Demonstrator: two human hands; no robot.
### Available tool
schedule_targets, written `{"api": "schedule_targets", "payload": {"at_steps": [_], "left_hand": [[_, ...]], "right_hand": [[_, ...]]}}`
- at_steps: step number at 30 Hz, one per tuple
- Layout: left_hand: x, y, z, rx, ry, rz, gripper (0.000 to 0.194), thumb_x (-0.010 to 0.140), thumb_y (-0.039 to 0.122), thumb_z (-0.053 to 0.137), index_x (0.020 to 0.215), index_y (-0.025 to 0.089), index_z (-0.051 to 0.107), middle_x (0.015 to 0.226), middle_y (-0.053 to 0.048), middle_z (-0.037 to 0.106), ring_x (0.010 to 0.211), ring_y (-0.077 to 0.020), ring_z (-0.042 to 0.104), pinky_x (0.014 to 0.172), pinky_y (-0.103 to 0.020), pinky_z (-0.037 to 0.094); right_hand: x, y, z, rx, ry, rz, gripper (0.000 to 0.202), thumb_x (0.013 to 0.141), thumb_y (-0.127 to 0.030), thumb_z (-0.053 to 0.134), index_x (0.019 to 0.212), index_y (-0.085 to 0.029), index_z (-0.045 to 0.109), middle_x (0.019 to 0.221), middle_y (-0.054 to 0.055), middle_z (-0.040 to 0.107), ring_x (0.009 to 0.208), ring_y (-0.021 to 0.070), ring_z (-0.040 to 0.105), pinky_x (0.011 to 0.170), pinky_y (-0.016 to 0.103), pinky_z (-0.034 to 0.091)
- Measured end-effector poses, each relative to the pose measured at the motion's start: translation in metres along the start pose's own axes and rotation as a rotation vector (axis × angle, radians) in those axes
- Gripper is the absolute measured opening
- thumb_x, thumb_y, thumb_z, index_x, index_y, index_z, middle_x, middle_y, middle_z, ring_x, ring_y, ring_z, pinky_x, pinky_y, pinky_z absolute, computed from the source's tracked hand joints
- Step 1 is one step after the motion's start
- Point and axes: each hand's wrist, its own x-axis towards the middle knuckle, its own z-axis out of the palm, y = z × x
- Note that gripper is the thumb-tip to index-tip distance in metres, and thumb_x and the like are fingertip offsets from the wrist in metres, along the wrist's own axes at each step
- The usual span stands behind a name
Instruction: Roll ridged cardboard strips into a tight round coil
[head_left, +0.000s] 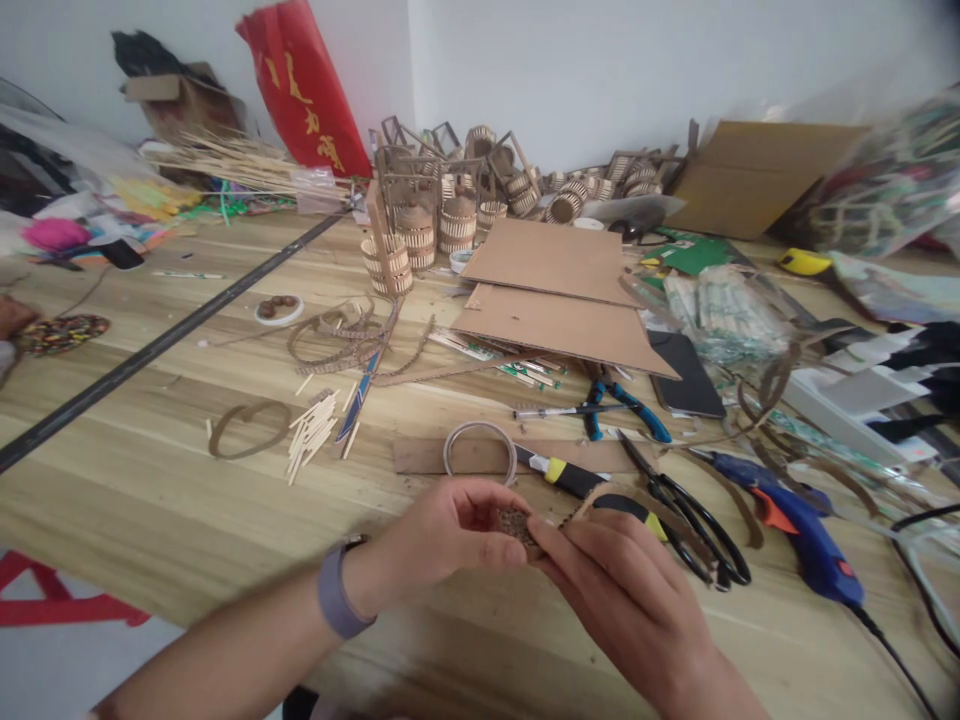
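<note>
My left hand, with a watch on its wrist, is closed around a small brown coil of cardboard strip. The fingers of my right hand press on the coil's right side, and a loose length of strip seems to curve up behind them. Just beyond the hands a ring, like a roll of tape, lies on a flat brown cardboard strip. A yellow and black utility knife sits beside it. To the right are black scissors and a blue glue gun.
Short wooden sticks and curled cardboard strips lie at left-centre. Cardboard sheets and several small stick buckets stand farther back. A long dark bar crosses the left side. Blue-handled pliers lie by a phone.
</note>
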Motion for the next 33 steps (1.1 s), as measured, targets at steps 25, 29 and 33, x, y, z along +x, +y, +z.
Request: {"api": "schedule_targets", "payload": {"at_steps": [25,29,33], "left_hand": [[-0.006,0.008,0.004,-0.146,-0.173,-0.045,0.054,0.054,0.05,0.09,0.09,0.014,0.074,0.078,0.0,0.065,0.073,-0.012,0.055,0.075,-0.025,0.041],[-0.003,0.006,0.001,-0.126,-0.178,-0.073,0.058,0.05,0.055,0.09,0.088,0.014,0.074,0.076,0.0,0.064,0.07,-0.0112,0.052,0.07,-0.024,0.039],[0.002,0.002,-0.002,-0.066,-0.043,-0.068,0.062,0.048,0.054,0.09,0.091,0.014,0.072,0.072,0.002,0.06,0.063,-0.0084,0.047,0.061,-0.021,0.034]], "right_hand": [[0.02,-0.005,-0.006,0.202,0.084,0.107,0.02,0.097,-0.021,0.054,0.109,-0.026,0.07,0.071,-0.001,0.068,0.064,0.0129,0.064,0.059,0.022,0.054],[0.026,-0.004,-0.007,0.218,0.08,0.1,0.02,0.097,-0.022,0.053,0.107,-0.025,0.07,0.069,-0.001,0.067,0.06,0.0129,0.063,0.057,0.023,0.053],[0.018,0.002,-0.003,0.156,0.046,0.068,0.025,0.099,-0.02,0.048,0.114,-0.026,0.067,0.075,0.001,0.067,0.068,0.0147,0.063,0.067,0.024,0.054]]}}
